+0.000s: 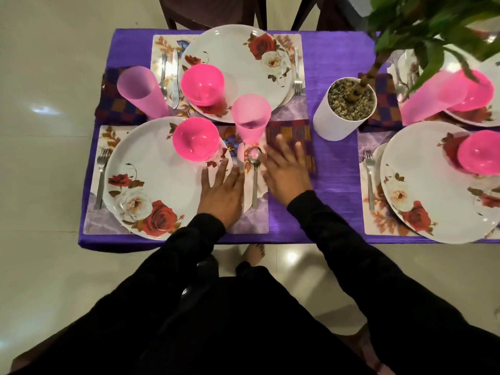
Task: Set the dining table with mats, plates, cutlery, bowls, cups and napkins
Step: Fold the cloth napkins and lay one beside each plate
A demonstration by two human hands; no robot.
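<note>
The near left setting has a floral mat point(113, 226), a white rose plate point(157, 182), a pink bowl point(196, 138) on the plate, a fork point(101, 174), a knife point(240, 158), a spoon point(255, 177) and a pink cup point(251, 117). My left hand point(221, 190) lies flat with straight fingers over the plate's right rim and the knife. My right hand point(286, 169), blurred, has spread fingers on a checked napkin point(293, 132) right of the spoon. Neither hand holds anything.
A far left setting has a plate point(243, 58), bowl point(202, 83), cup point(140, 90) and cutlery. Two more settings sit at the right, such as a plate point(433, 190). A white plant pot point(343, 109) stands mid-table. Dark chairs stand beyond the purple tablecloth point(335, 163).
</note>
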